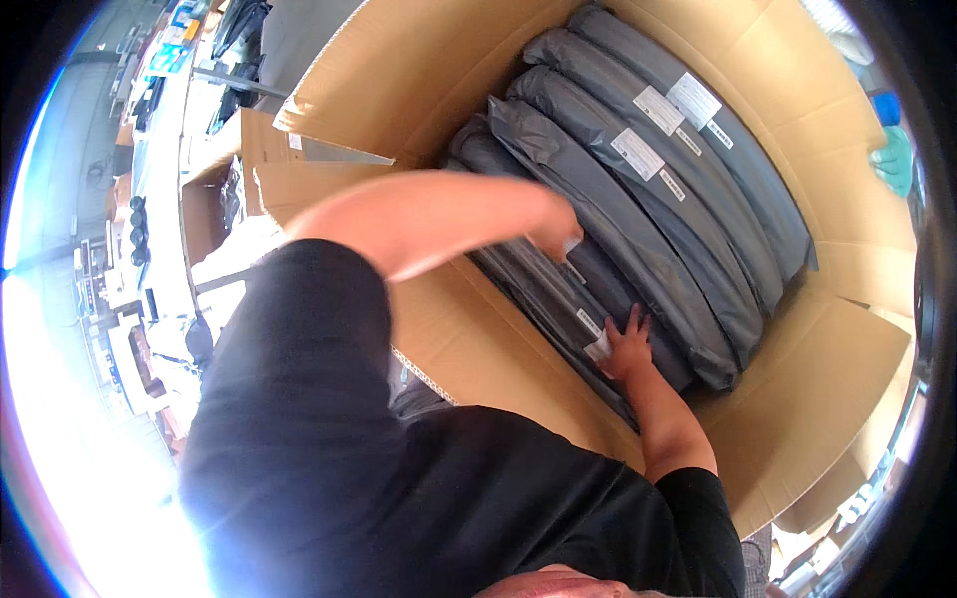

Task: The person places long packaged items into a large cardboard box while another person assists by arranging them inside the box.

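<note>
Several long grey plastic-wrapped packages [608, 229] lie side by side, slanting, inside a large cardboard box [797, 120]. White labels [638, 153] show on some of them. My left hand [554, 229] reaches over the packages from the left, fingers curled and slightly blurred. A small pale bit [571, 243] shows at its fingertips; what it is I cannot make out. My right hand [628, 346] rests with spread fingers on a package nearer me, its thumb side beside a crumpled white label [599, 347].
Raised box flaps stand around the opening, one flap [329, 85] at the upper left and another flap [812, 399] at the right. A smaller cardboard box [214, 204] and cluttered shelving are at the left. A teal glove-like thing [893, 161] is beyond the right wall.
</note>
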A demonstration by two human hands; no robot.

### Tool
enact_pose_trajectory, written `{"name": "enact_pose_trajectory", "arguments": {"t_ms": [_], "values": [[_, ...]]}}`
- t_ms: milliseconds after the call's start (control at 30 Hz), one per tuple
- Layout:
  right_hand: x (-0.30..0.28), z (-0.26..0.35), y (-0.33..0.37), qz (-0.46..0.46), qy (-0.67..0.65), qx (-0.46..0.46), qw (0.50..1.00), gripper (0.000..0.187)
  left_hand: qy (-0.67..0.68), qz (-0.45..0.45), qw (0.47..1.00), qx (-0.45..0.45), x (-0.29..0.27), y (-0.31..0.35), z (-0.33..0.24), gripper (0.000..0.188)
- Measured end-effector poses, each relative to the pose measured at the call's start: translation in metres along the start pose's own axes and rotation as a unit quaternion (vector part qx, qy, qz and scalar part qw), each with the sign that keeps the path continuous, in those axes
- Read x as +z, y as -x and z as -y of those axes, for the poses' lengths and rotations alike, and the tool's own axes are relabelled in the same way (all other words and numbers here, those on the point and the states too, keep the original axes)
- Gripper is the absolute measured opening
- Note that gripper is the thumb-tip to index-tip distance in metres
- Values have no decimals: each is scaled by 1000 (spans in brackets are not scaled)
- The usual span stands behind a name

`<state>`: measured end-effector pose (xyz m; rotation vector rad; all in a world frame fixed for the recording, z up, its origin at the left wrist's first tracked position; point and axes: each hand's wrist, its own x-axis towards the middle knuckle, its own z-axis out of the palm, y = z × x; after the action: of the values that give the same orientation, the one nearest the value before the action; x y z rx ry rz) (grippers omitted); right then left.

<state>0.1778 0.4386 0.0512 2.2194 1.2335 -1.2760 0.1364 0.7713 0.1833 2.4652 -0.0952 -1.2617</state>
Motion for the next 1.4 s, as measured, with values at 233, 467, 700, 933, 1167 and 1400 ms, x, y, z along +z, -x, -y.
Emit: {"name": "enact_pose_trajectory", "arguments": {"t_ms": [233,467,700,933,1167,1400], "values": [[7,-2,4,-15,22,-4,1000,99,-65,-427,856,-284,-37,247,39,53],[26,-23,38,-159,32,-47,986,89,75,-485,789,-371,120,290,15,43],[37,-28,50,-45,44,50,997,68,-7,-647,707,-286,118,274,8,32],[51,-24,37,-59,32,51,996,54,-41,-685,654,-318,144,270,23,73],[61,-17,30,-89,19,60,994,42,29,-531,751,-392,126,276,14,64],[54,-8,29,-30,128,46,990,40,17,-518,755,-403,128,274,16,54]]}}
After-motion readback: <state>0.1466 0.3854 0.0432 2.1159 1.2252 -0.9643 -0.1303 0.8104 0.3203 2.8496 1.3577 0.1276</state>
